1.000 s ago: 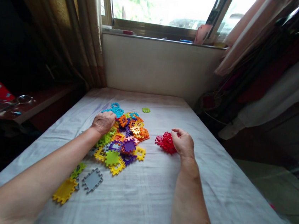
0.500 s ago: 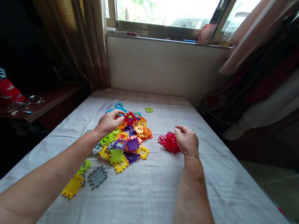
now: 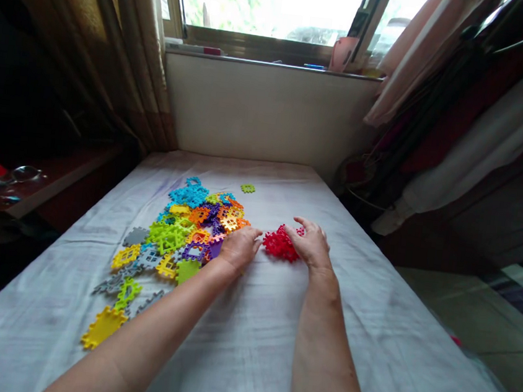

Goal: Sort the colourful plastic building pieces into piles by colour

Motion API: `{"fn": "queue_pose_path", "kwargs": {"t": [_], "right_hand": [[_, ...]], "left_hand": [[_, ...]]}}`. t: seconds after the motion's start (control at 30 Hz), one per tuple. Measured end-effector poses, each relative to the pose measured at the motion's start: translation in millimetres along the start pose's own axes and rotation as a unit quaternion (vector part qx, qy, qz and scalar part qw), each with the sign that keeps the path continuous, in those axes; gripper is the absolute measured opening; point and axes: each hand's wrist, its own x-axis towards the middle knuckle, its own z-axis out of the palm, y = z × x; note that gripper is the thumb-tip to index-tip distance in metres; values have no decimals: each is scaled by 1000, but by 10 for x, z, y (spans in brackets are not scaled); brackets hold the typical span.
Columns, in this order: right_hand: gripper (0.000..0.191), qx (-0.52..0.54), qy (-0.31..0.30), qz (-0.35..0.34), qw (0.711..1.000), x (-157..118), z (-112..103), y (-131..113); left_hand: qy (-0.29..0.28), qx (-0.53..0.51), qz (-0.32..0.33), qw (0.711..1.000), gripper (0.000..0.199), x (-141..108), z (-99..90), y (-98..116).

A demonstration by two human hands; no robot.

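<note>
A heap of red interlocking plastic tiles lies on the sheet between my hands. My left hand is just left of that heap, fingers pointing at it and slightly apart, with nothing visible in them. On the other side my right hand reaches over the heap's right edge, thumb and fingers spread. Left of the red heap is a larger pile of mixed tiles: blue tiles at the back, lime green tiles in the middle, and orange, purple, yellow and grey ones around. My left hand and forearm hide part of this pile.
A single green tile lies apart near the back. Toward the front left sits a yellow tile. The pale sheet covers the flat surface, which meets a wall below the window. Glasses rest on a side table.
My left hand has moved right from the mixed pile to beside the red heap; the red tile it held is no longer in its fingers. My right hand's fingers have spread. The view has shifted right.
</note>
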Motion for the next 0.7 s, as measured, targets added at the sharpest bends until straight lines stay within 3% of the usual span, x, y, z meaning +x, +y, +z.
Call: {"fn": "queue_pose_path", "kwargs": {"t": [0.1, 0.2, 0.3, 0.47, 0.7], "right_hand": [[72, -82, -76, -14, 994, -90, 48, -88], [85, -128, -118, -27, 984, -195, 126, -173], [85, -156, -84, -25, 984, -338, 271, -213], [68, -172, 19, -20, 985, -503, 541, -130], [65, -190, 37, -25, 981, -77, 641, -63]], "left_hand": [[17, 79, 59, 995, 22, -196, -273, -154], [81, 163, 135, 974, 26, -472, -525, -417], [138, 193, 161, 958, 26, -788, -658, -714], [187, 232, 135, 945, 33, -1213, -753, -1061], [353, 179, 73, 915, 30, -1315, -1298, -1396]]}}
